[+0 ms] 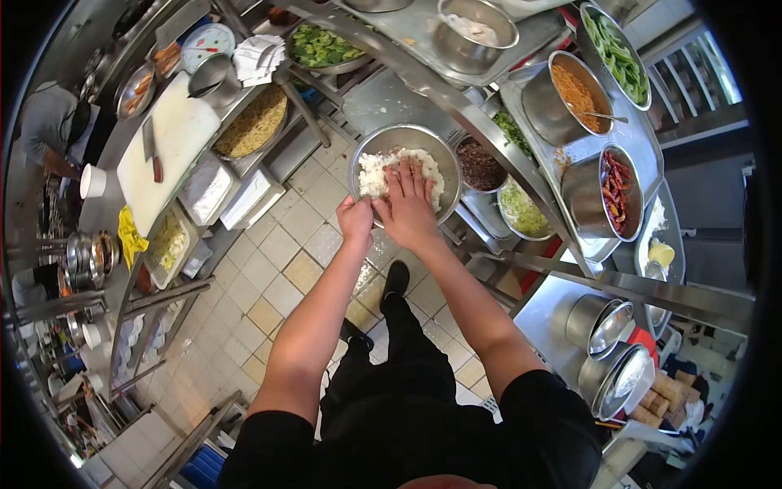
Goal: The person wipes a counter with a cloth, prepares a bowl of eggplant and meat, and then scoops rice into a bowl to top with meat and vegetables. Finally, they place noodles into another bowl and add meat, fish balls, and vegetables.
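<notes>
While the left hand (355, 218) is gripping the bowl (449, 160) by its near rim, closed around the metal, the right hand (410, 194) is lying palm down on the white food (374, 174) inside, fairly open, fingers a little spread, not grasping anything that I can see. The bowl is standing just beside a pan (482, 165) of dark food; what is supporting it from below, I cannot tell. Probably, the step in hand is mixing or pressing the food. The next move would be calling for a firm left grip and even pressure from the right.
</notes>
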`<state>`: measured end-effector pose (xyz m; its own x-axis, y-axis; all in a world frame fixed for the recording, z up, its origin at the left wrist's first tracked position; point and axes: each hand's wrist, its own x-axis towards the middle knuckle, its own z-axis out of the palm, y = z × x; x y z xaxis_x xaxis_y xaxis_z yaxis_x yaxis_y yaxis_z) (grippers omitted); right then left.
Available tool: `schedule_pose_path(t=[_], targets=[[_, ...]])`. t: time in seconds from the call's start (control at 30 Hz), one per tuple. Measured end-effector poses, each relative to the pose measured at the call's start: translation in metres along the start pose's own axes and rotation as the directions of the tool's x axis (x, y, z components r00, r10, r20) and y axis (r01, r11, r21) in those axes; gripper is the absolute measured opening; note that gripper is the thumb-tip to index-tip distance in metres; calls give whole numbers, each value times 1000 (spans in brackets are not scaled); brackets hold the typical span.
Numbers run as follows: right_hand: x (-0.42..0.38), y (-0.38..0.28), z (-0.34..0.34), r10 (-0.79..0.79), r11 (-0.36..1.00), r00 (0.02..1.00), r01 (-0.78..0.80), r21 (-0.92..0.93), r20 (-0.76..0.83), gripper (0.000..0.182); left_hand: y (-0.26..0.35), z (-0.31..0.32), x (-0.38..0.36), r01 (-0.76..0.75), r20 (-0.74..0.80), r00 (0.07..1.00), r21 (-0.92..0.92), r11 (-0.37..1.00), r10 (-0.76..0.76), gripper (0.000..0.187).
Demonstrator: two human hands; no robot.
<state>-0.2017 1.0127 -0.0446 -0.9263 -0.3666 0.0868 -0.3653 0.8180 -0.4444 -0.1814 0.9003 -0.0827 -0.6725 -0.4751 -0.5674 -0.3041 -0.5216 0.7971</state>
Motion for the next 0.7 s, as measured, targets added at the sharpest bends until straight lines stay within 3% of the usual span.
schedule_pose_path(t=[0.13,0.2,0.23,0.3,0.33,0.37,0.43,0.47,0.5,0.57,0.63,0.7], targets=[[-11,-12,-30,-31,997,999,32,-67,19,50,6,-28,5,-5,17,1000,-4,1000,5,12],[-17,-3,-53,-38,993,992,50,102,-116,39,17,-44,1,-1,17,1000,-45,999,1,13],[-24,12,-57,-55,963,959,124,238,-278,28,21,-53,1,-13,13,1000,-39,999,13,14],[-35,44,-67,95,958,887,43,285,-453,15,26,-71,1,-36,-1,999,-28,999,36,16],[-43,69,-70,288,907,886,-131,400,-363,15,32,-79,-4,-42,-7,999,-31,999,42,17],[-51,95,-72,420,854,858,-263,450,-297,18,28,-90,-1,-56,-12,998,-39,998,55,17],[-68,174,-54,533,844,765,-510,167,-360,36,17,-115,8,-88,-25,996,-56,995,87,17],[-75,208,-51,526,834,773,-550,37,-354,42,12,-127,10,-76,-66,995,-23,997,74,18],[-86,254,-33,595,737,705,-670,-86,-386,55,9,-145,9,-13,-84,996,3,1000,13,17],[-99,307,-26,705,523,665,-722,-454,-245,71,1,-171,-3,99,-69,993,7,995,-99,18],[-114,351,-6,754,453,562,-820,-349,-340,89,-7,-180,-23,149,-36,988,-75,986,-152,21],[-115,369,4,790,489,563,-817,-305,-242,100,-27,-196,-41,175,-67,980,-137,975,-186,23]])
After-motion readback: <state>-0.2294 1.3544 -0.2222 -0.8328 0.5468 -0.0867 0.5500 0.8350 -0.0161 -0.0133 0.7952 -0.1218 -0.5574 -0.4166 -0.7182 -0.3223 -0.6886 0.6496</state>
